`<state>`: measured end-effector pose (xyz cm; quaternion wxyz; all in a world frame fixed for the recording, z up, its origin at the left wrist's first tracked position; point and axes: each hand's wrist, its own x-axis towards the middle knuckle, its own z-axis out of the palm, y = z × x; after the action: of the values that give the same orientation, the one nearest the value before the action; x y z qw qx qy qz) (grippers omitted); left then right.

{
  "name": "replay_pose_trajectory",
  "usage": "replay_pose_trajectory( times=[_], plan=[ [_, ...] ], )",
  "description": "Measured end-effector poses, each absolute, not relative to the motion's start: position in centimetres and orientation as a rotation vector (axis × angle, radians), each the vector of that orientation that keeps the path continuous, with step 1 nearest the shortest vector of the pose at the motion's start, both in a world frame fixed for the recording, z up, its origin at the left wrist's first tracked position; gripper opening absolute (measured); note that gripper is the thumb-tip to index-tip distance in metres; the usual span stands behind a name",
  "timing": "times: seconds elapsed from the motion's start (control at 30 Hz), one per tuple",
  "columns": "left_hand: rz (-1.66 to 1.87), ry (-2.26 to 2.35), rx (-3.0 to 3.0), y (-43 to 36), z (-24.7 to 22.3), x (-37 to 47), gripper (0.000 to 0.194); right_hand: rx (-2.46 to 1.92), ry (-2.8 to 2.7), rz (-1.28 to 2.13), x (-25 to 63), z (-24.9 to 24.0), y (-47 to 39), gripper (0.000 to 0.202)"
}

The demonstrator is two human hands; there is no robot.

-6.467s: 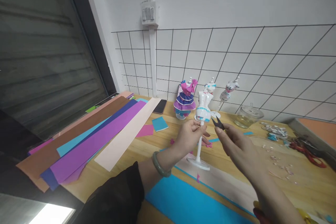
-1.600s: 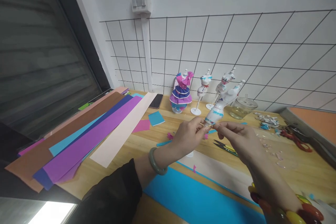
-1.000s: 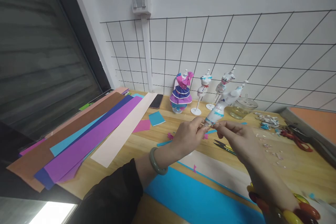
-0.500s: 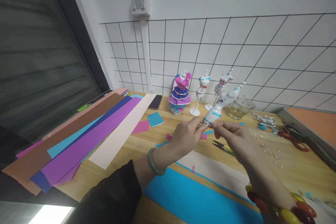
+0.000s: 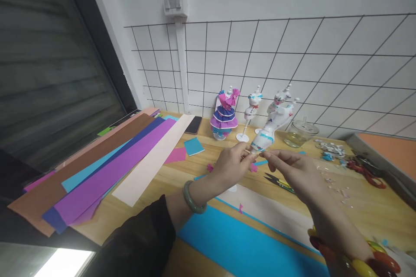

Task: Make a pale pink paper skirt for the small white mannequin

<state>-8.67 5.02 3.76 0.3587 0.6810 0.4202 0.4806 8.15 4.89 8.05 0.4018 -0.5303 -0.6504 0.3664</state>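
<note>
A small white dress-form mannequin (image 5: 272,126) with blue bands on it leans up to the right over the table. My left hand (image 5: 231,163) is closed around its lower end. My right hand (image 5: 289,168) has thumb and finger pinched at the mannequin's bottom edge; whatever lies between the fingertips is too small to make out. Behind, two more white mannequins, one nearer (image 5: 253,106) and one partly hidden (image 5: 280,96), stand beside a mannequin in a tiered paper dress (image 5: 225,114). Yellow-handled thread snips (image 5: 278,182) lie under my right hand.
Long coloured paper strips (image 5: 113,169) spread across the left side. Blue paper (image 5: 240,242) and a pale strip (image 5: 269,207) lie in front. A phone (image 5: 194,125), a glass jar (image 5: 300,132), red-handled scissors (image 5: 365,173), scattered beads (image 5: 341,191) and an orange-lined tray (image 5: 390,156) are farther back and right.
The held mannequin has turned a little in my fingers and its top has shifted slightly left. Both hands keep their grip, and the view has moved slightly.
</note>
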Motion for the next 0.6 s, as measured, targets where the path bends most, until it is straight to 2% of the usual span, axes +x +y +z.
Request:
replay_pose_trajectory(
  times=[0.13,0.4,0.6],
  plan=[
    [1.221,1.154,1.853,4.7,4.2,-8.7,0.021,-1.413,-1.630,0.903,7.7,8.5,4.6,0.050],
    [1.205,1.151,1.851,4.2,4.3,-8.5,0.021,-1.504,-1.540,0.886,7.3,8.8,4.2,0.036],
    [1.227,1.024,1.658,4.9,3.2,-8.4,0.025,-1.348,-1.701,0.867,7.7,8.7,4.4,0.045]
  ],
)
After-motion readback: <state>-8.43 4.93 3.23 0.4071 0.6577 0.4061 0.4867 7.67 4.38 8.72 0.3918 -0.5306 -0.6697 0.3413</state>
